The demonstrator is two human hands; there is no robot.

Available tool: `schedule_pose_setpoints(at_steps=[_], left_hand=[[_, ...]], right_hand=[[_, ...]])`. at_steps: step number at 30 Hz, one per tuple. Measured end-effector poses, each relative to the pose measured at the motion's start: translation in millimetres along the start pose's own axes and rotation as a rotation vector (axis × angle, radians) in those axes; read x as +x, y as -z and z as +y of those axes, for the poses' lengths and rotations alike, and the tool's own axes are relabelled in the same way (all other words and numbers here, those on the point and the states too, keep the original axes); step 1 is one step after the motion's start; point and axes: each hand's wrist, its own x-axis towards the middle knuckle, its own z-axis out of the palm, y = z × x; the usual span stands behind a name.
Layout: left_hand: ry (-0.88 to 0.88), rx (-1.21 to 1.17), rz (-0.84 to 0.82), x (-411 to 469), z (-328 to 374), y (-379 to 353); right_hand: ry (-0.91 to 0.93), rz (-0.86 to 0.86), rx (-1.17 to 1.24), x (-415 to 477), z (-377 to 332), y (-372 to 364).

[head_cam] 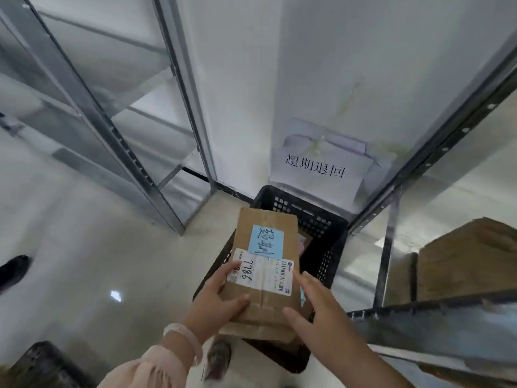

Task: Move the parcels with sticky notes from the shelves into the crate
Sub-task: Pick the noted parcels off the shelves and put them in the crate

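A flat brown cardboard parcel [265,236] with a blue sticky note [267,242] and a white shipping label hangs over the black plastic crate [330,242] on the floor. My left hand [215,301] holds its near left edge, thumb on top over the label. My right hand [321,312] holds the near right edge, fingers spread along the side. A second brown parcel lies under it at the near end. Inside the crate, part of another parcel shows to the right.
Empty metal shelving [117,141] stands at left. A shelf unit [436,317] at right carries brown boxes [470,261]. A paper sign [316,169] hangs on the white wall behind the crate. A dark shoe [14,268] is at far left.
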Motion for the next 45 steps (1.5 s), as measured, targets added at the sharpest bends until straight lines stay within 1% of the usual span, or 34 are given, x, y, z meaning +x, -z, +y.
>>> schedule_pose_setpoints(at_steps=[8, 10, 13, 17, 19, 21, 23, 27, 30, 32, 36, 40, 42, 45], left_hand=[[0.030, 0.111, -0.169, 149.4, -28.6, 15.3], [0.015, 0.172, -0.204, 179.6, -35.4, 13.5], [0.019, 0.201, -0.257, 216.5, -44.1, 9.5], [-0.067, 0.349, -0.247, 244.5, -60.5, 4.9], [-0.104, 0.440, -0.205, 249.9, -70.7, 2.8], [-0.119, 0.528, -0.147, 252.2, -77.8, 2.5], [-0.111, 0.660, -0.165, 252.2, -78.9, 2.4], [-0.170, 1.025, -0.216, 236.4, -69.7, 1.9], [-0.238, 1.138, -0.267, 208.6, -57.2, 6.7], [-0.333, 1.146, -0.229, 182.9, -40.5, 10.3], [-0.582, 1.093, -0.131, 119.2, 8.1, 10.9], [-0.818, 1.035, -0.026, 47.1, 50.5, 1.6], [-0.871, 1.018, 0.027, 8.9, 64.4, -9.7], [-0.886, 0.963, 0.070, -49.6, 77.9, -34.3]], right_hand=[[-0.192, 0.151, 0.062, 79.4, 12.2, -44.5], [-0.230, 0.171, 0.076, 97.7, 19.4, -55.0], [-0.263, 0.214, 0.092, 122.3, 32.1, -67.1], [-0.306, 0.275, 0.091, 140.9, 49.7, -83.3], [-0.307, 0.286, 0.078, 144.6, 55.6, -90.1], [-0.324, 0.286, 0.058, 145.6, 57.8, -95.4], [-0.339, 0.288, 0.026, 144.1, 56.3, -98.1], [-0.325, 0.294, -0.105, 130.7, 44.9, -94.5], [-0.295, 0.313, -0.208, 113.0, 31.7, -86.2], [-0.262, 0.333, -0.263, 97.1, 22.1, -79.6], [-0.202, 0.356, -0.387, 54.9, 6.0, -66.7], [-0.125, 0.414, -0.430, -3.1, -6.1, -54.2], [-0.087, 0.453, -0.439, -38.0, -10.0, -47.8], [-0.018, 0.520, -0.404, -94.6, -13.1, -37.4]])
